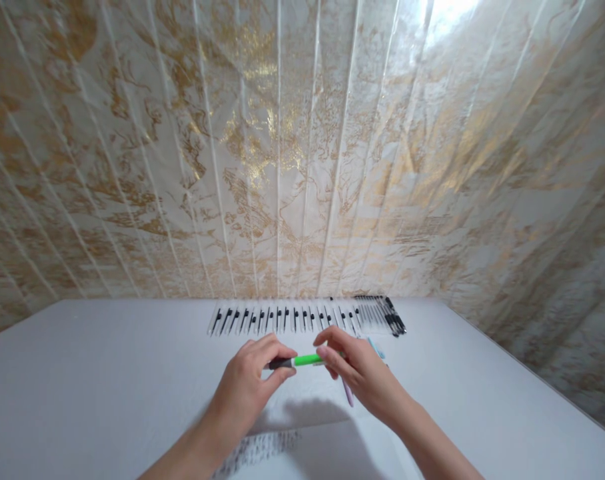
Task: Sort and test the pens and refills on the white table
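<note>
A bright green pen with a dark grey end lies level between my hands, above the white table. My left hand pinches the dark end between thumb and fingers. At the other end, my right hand has its thumb and fingers closed around the green barrel, whose tip is hidden behind them. A thin lilac pen-like stick shows just below my right hand, partly covered by it. Beside that hand's back edge, a light blue object is partly hidden; its kind is unclear.
Several clear pens or tubes with black parts lie in a row at the table's far side. Several darker pens bunch at its right end. A sheet with handwriting lies near me. Behind the white table hangs gold-patterned, pleated sheeting.
</note>
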Motion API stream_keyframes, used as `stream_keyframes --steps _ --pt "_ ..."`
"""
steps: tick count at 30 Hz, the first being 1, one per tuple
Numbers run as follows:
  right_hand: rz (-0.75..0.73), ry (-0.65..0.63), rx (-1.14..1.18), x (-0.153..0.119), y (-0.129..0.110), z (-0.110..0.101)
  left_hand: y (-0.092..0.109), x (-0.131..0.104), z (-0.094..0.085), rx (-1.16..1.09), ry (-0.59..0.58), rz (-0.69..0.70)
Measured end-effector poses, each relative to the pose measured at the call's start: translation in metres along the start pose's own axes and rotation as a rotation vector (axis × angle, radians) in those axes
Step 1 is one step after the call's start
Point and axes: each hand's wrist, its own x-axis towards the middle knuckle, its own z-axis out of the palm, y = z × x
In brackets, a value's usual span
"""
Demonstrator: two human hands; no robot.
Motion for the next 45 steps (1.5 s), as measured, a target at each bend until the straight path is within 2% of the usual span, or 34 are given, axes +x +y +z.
stream_keyframes --steps 3,8,11,14,19,25,30,36,40,45 --pt "-0.056 0.009 0.001 0.0 0.001 -0.002 0.0 -0.001 0.001 -0.005 0.011 -0.035" --pt "0.069 0.003 -0.033 0.001 0.002 0.001 0.0 -0.001 0.004 0.037 0.04 -0.041" --pt "-0.01 0.007 0.012 0.001 0.001 -0.002 -0.001 0.0 0.003 0.046 0.074 -0.038" --pt "-0.059 0.037 -0.043 0.001 0.002 -0.005 -0.004 0.001 0.001 0.044 0.086 -0.047" --pt "0.095 -0.011 -0.076 0.001 0.007 -0.002 -0.005 -0.001 0.002 0.082 0.12 0.006" --pt "-0.073 0.04 -0.027 0.001 0.002 -0.001 -0.004 0.0 0.004 0.08 0.106 -0.004" --pt "0.083 0.024 -0.098 0.002 0.005 0.003 -0.005 -0.002 0.007 0.138 0.15 0.114" --pt "-0.073 0.036 -0.045 -0.001 0.001 0.002 -0.008 -0.003 0.008 0.137 0.135 0.1" --pt "0.065 -0.018 -0.03 -0.002 0.0 0.006 -0.011 -0.003 0.007 0.225 0.21 0.248" --pt "0.223 -0.108 0.353 0.0 0.003 0.014 -0.01 -0.001 0.001 0.35 0.291 0.46"
